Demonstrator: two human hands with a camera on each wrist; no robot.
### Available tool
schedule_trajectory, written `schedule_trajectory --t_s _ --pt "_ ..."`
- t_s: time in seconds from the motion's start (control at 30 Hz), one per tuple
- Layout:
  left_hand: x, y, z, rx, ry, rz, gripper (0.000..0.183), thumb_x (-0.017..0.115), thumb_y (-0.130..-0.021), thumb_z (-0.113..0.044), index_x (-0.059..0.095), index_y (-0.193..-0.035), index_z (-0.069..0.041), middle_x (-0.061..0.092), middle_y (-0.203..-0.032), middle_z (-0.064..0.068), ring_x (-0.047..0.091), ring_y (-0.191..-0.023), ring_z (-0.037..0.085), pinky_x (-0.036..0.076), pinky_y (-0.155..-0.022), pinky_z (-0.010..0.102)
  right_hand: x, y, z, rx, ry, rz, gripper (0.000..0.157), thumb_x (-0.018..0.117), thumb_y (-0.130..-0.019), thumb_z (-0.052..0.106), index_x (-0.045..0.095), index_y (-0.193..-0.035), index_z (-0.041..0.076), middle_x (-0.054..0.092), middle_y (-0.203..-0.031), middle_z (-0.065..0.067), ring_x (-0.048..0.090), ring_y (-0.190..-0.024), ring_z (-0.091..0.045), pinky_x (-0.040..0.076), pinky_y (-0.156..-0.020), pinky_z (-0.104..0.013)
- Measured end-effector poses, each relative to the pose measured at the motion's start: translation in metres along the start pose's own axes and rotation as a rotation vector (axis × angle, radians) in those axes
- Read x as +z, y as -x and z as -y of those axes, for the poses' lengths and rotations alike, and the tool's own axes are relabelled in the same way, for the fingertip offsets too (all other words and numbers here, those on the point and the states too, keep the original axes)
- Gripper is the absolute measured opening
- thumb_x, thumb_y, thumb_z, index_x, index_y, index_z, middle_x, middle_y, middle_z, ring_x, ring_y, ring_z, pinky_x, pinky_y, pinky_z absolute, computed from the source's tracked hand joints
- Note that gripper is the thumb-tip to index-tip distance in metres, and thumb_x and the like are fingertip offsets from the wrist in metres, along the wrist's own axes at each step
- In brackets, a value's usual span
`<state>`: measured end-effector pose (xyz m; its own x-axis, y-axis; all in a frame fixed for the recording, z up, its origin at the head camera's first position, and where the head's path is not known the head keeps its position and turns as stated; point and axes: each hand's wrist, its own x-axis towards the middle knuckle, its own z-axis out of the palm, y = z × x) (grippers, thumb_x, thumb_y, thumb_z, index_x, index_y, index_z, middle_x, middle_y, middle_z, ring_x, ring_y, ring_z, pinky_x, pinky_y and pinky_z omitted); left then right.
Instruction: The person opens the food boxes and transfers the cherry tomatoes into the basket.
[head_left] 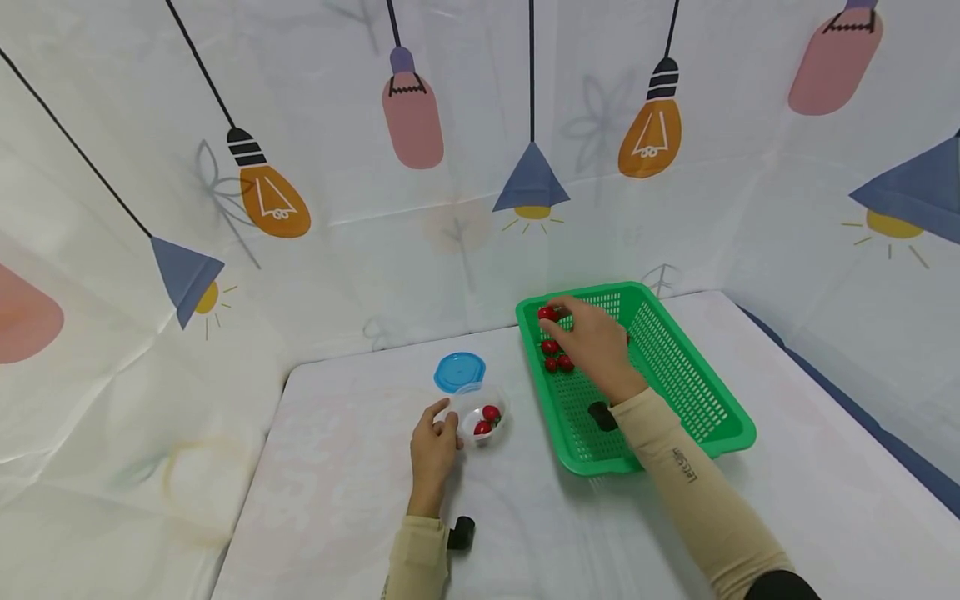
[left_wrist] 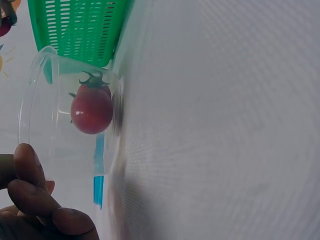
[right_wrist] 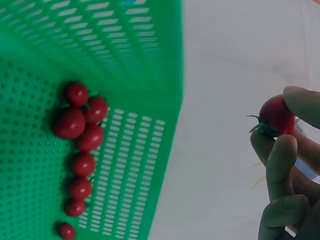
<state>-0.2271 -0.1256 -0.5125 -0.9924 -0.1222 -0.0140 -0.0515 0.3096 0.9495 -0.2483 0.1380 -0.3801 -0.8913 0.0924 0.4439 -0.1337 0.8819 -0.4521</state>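
Note:
My right hand (head_left: pixel 596 350) is raised over the left side of the green basket (head_left: pixel 693 371) and pinches a cherry tomato (right_wrist: pixel 278 117) between thumb and fingers. The tomato's green stem shows in the right wrist view. At the left, my left hand (head_left: pixel 432 454) grips the rim of a clear plastic tub (left_wrist: pixel 40 115) standing on the table. Two red cherry tomatoes (head_left: pixel 483 427) lie inside that tub; one partly hides the other in the left wrist view. Several more tomatoes (right_wrist: pixel 84 164) lie along one side of the basket floor.
A blue round lid (head_left: pixel 460 372) lies just behind the tub on the white-covered table (head_left: pixel 337 483). To the tub's right stands the basket, its walls slotted and raised. A white curtain (head_left: pixel 465 275) printed with lamps hangs behind the table.

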Motion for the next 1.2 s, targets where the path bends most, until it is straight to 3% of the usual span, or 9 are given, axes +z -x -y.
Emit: schedule_trajectory --t_s 0.17,0.4,0.57,0.83,1.0,1.2 --pt "0.000 0.001 0.000 -0.015 -0.005 0.002 0.037 0.058 -0.103 -0.021 0.059 -0.138 -0.011 0.058 -0.060 0.002 0.054 -0.057 0.018 0.042 -0.059 0.032 -0.001 -0.005 -0.016 0.026 0.019 0.054 0.039 0.068 -0.096 0.046 0.070 -0.124 0.019 0.075 -0.109 -0.002 0.055 -0.059 -0.015 0.036 -0.040 -0.031" --pt "0.000 0.001 -0.001 -0.032 0.002 0.003 0.037 0.058 -0.103 -0.021 0.059 -0.139 -0.011 0.058 -0.061 0.003 0.055 -0.058 0.018 0.043 -0.060 0.032 0.003 -0.010 -0.034 0.067 0.037 0.114 0.040 0.067 -0.096 0.045 0.068 -0.124 0.016 0.074 -0.110 -0.005 0.065 -0.076 -0.023 0.044 -0.047 -0.034" --pt "-0.001 0.000 -0.001 -0.029 0.002 0.007 0.037 0.058 -0.103 -0.021 0.059 -0.139 -0.011 0.058 -0.061 0.003 0.055 -0.058 0.018 0.042 -0.060 0.032 0.007 -0.012 -0.044 0.093 0.054 0.153 0.038 0.067 -0.097 0.044 0.068 -0.120 0.015 0.074 -0.109 -0.008 0.061 -0.066 -0.022 0.043 -0.046 -0.035" --pt "-0.001 -0.001 0.002 -0.025 0.006 0.006 0.036 0.059 -0.103 -0.021 0.060 -0.138 -0.011 0.057 -0.060 0.002 0.053 -0.057 0.018 0.041 -0.059 0.031 0.010 -0.020 -0.059 0.109 0.077 0.223 0.031 0.068 -0.097 0.037 0.066 -0.117 0.013 0.074 -0.110 -0.011 0.062 -0.067 -0.022 0.044 -0.051 -0.036" --pt "-0.001 -0.001 0.003 0.015 -0.001 -0.005 0.035 0.059 -0.102 -0.019 0.062 -0.136 -0.010 0.056 -0.057 0.001 0.052 -0.054 0.015 0.041 -0.058 0.030 0.014 -0.023 -0.068 0.103 0.100 0.234 0.028 0.072 -0.095 0.030 0.068 -0.116 0.012 0.074 -0.102 -0.011 0.063 -0.067 -0.024 0.045 -0.053 -0.041" --pt "-0.001 -0.002 0.003 0.013 -0.010 -0.010 0.035 0.058 -0.102 -0.019 0.062 -0.136 -0.010 0.056 -0.057 0.000 0.052 -0.055 0.015 0.041 -0.059 0.030 0.023 -0.024 -0.076 0.097 0.155 0.309 0.031 0.073 -0.094 0.033 0.068 -0.116 0.011 0.070 -0.085 -0.007 0.062 -0.066 -0.023 0.046 -0.054 -0.042"
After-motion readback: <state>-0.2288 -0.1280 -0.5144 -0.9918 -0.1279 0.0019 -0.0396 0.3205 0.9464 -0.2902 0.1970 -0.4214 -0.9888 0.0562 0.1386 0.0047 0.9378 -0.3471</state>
